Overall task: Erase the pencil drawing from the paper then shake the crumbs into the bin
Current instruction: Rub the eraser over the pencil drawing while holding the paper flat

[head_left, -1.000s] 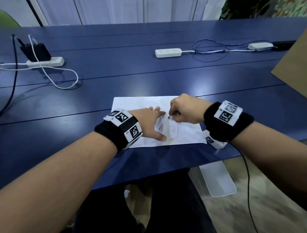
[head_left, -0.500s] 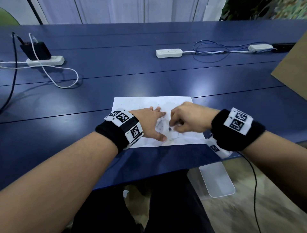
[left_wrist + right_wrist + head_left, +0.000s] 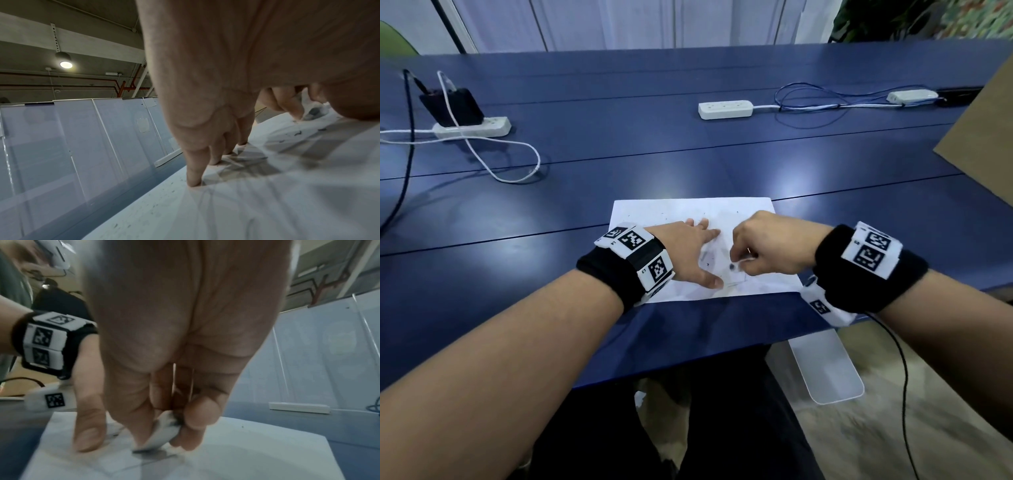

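Observation:
A white sheet of paper (image 3: 674,216) lies near the front edge of the blue table (image 3: 688,154), with faint pencil lines (image 3: 726,281) and dark crumbs on it. My left hand (image 3: 695,253) lies flat on the sheet, fingers spread, and holds it down; the left wrist view shows its fingertips (image 3: 194,181) pressing the paper (image 3: 267,203). My right hand (image 3: 760,246) pinches a white eraser (image 3: 162,433) between thumb and fingers, its smudged end touching the paper (image 3: 246,456) beside my left thumb (image 3: 88,431). A translucent white bin (image 3: 828,370) sits on the floor below the table's right front edge.
Two white power strips (image 3: 724,109) (image 3: 472,128) with cables lie further back on the table, the left one with a black charger (image 3: 450,108). A brown cardboard sheet (image 3: 983,137) juts in at the right. A black cable (image 3: 900,370) hangs from my right wrist.
My right hand with the eraser has moved back toward me and slightly right across the drawing. The left hand has stayed flat on the paper.

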Available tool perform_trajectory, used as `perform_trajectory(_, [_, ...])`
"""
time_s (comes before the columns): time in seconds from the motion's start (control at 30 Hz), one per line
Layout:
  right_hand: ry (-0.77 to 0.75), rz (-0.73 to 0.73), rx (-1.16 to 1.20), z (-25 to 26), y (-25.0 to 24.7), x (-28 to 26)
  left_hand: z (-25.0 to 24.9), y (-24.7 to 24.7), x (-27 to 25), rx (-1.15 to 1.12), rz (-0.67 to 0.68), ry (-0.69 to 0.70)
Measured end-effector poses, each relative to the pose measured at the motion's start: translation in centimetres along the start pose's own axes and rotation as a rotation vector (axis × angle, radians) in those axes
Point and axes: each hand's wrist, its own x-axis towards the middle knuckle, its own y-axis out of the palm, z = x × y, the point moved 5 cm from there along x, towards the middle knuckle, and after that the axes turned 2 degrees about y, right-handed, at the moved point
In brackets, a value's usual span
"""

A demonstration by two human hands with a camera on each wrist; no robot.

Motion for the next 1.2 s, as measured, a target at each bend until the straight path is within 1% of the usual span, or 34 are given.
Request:
perform_trajectory(0.13, [0.143, -0.117, 0.002, -1.9, -1.8, 1.7, -0.1, -0.2, 0.0, 0.021, 0.004, 0.007])
perform_trajectory(0.2, [0.163, -0.14, 0.023, -2.8, -2.2, 2.3, -0.2, -0.2, -0.1, 0.024, 0.006, 0.004])
perform_trajectory(0.3, [0.085, -0.15, 0.005, -2.2, -1.6, 1.4, -0.1, -0.2, 0.0, 0.027, 0.006, 0.004])
perform_trajectory(0.4, [-0.047, -0.063, 0.0, -0.6, -0.5, -0.3, 0.1, 0.1, 0.3, 0.014, 0.01, -0.002])
perform_trajectory(0.43, [-0.053, -0.038, 0.002, -0.5, -0.3, -0.4, 0.2, 0.1, 0.3, 0.01, 0.013, -0.003])
perform_trajectory(0.47, [-0.035, -0.039, 0.0, -0.7, -0.4, -0.2, 0.1, 0.2, 0.3, 0.008, 0.017, -0.003])
perform_trajectory(0.57, [0.084, -0.126, 0.005, -2.3, -1.5, 1.2, 0.0, 0.0, 0.2, 0.011, 0.032, -0.004])
perform_trajectory(0.63, [0.119, -0.154, 0.028, -3.1, -1.9, 1.8, 0.0, -0.1, 0.1, 0.008, 0.028, -0.01])
perform_trajectory(0.67, [0.112, -0.158, 0.02, -3.0, -1.8, 1.8, 0.0, -0.1, 0.0, 0.009, 0.024, -0.011])
perform_trajectory(0.73, [0.047, -0.153, -0.021, -2.1, -1.4, 0.9, 0.0, -0.1, 0.1, 0.008, 0.013, -0.008])
perform_trajectory(0.83, [-0.067, -0.052, -0.014, -0.5, 0.0, -0.8, 0.1, 0.1, 0.1, -0.004, 0.008, -0.01])
perform_trajectory(0.9, [-0.046, -0.038, -0.006, -0.5, 0.0, -0.7, 0.1, 0.0, 0.1, -0.009, 0.006, -0.012])
perform_trajectory(1.0, [0.068, -0.13, -0.025, -2.5, -1.3, 0.6, -0.2, -0.2, -0.1, 0.006, -0.001, -0.014])
perform_trajectory(1.07, [0.103, -0.146, -0.01, -3.4, -1.7, 0.9, -0.2, -0.3, -0.2, 0.015, -0.003, -0.018])
perform_trajectory(1.13, [0.064, -0.145, -0.016, -2.9, -1.3, 0.5, -0.1, -0.2, -0.2, 0.007, 0.005, -0.02])
perform_trajectory(1.2, [-0.011, -0.105, -0.019, -1.9, -0.4, -0.4, 0.0, 0.0, 0.0, -0.007, 0.011, -0.017])
